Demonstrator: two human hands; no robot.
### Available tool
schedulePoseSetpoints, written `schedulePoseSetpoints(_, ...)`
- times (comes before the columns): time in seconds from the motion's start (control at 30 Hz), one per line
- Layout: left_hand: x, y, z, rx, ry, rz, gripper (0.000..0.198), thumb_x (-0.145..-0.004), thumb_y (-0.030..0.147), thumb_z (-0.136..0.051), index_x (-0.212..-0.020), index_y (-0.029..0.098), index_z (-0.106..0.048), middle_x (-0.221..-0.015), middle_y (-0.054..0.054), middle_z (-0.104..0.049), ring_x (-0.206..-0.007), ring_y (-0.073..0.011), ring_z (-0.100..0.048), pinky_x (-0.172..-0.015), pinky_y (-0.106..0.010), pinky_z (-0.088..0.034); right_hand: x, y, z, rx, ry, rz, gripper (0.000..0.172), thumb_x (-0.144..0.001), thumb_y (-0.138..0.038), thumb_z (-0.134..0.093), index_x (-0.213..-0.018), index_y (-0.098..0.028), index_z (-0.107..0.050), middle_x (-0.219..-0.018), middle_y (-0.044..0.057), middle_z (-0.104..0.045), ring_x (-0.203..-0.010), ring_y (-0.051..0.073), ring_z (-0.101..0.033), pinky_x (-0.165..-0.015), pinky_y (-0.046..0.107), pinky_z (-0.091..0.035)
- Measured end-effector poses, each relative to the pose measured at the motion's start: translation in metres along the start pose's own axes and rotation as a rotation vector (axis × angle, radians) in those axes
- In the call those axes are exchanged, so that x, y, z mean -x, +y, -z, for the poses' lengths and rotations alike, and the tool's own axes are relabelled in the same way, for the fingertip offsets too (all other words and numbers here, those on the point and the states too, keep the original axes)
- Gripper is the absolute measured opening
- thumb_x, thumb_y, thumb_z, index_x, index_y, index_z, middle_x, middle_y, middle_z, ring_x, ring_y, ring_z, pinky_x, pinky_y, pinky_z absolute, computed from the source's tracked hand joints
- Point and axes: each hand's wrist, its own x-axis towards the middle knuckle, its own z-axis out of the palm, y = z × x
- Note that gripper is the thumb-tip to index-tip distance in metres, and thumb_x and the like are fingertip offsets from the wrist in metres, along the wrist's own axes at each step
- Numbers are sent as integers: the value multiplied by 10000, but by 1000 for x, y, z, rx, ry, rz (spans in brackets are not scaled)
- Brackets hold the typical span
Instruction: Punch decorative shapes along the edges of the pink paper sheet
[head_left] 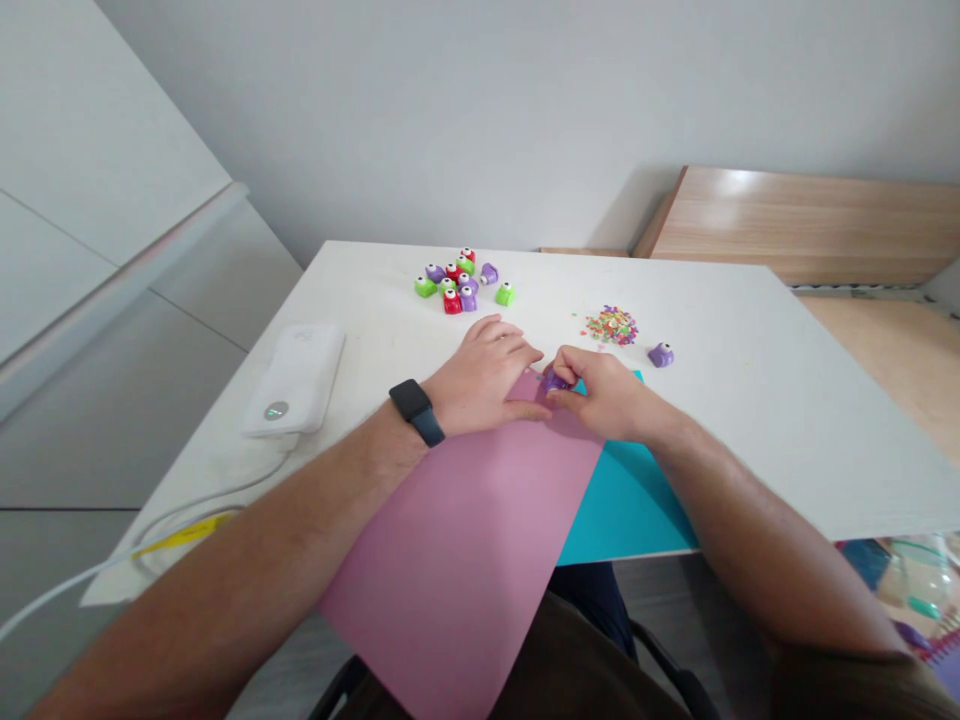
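A pink paper sheet (480, 530) lies partly on the table, its near end hanging over the front edge. My left hand (480, 385) rests on the sheet's far part, palm down, with fingers stretched and thumb apart. My right hand (604, 392) is closed around a small purple craft paper punch (553, 381) at the sheet's far edge. Fingers partly hide the punch, so I cannot tell how far the paper sits in it. Under the pink sheet and my right arm is a teal paper sheet (630, 500).
Several red, green and purple punches (451, 301) cluster at the back of the white table (750, 430). A confetti pile (612, 325) and another purple punch (661, 355) lie beyond my right hand. At left sits a white power bank (296, 380) with a cable (225, 490).
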Motion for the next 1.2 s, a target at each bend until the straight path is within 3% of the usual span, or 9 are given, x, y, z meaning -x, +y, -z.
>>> schedulePoseSetpoints(0.17, 4, -2, 5, 23, 11, 27, 267, -1002, 403, -620, -1092, 202, -771, -1170, -109, -764, -1277, -333, -593, -1187, -551, -301, 1, -1, 3, 2, -12, -4, 306, -836, -246, -657, -766, -264, -360, -820, -5, -649, -754, 181, -516, -703, 312, -334)
schedulePoseSetpoints(0.27, 2, 0, 6, 31, 24, 42, 252, -1022, 282, -530, -1006, 200, -768, -1090, -104, -766, -1211, -310, -622, -1120, -523, -349, 1, -1, 6, 19, -27, -3, 284, -825, -241, -655, -772, -264, -377, -784, -18, -609, -737, 177, -490, -700, 310, -335)
schedulePoseSetpoints(0.73, 1, -1, 5, 51, 24, 108, 230, -983, 264, -536, -939, 183, -746, -1010, -102, -762, -1119, -311, -655, -1046, -516, -381, 4, 0, 13, 16, -55, 26, 271, -835, -236, -659, -797, -261, -391, -787, -25, -564, -750, 173, -475, -709, 323, -337)
schedulePoseSetpoints(1.2, 1, 0, 5, 43, -4, 142, 219, -964, 236, -532, -923, 165, -735, -976, -93, -751, -1066, -298, -654, -1005, -495, -394, 6, -1, 12, -21, -63, 35, 189, -857, -230, -666, -871, -248, -478, -858, -20, -624, -767, 159, -513, -728, 304, -388)
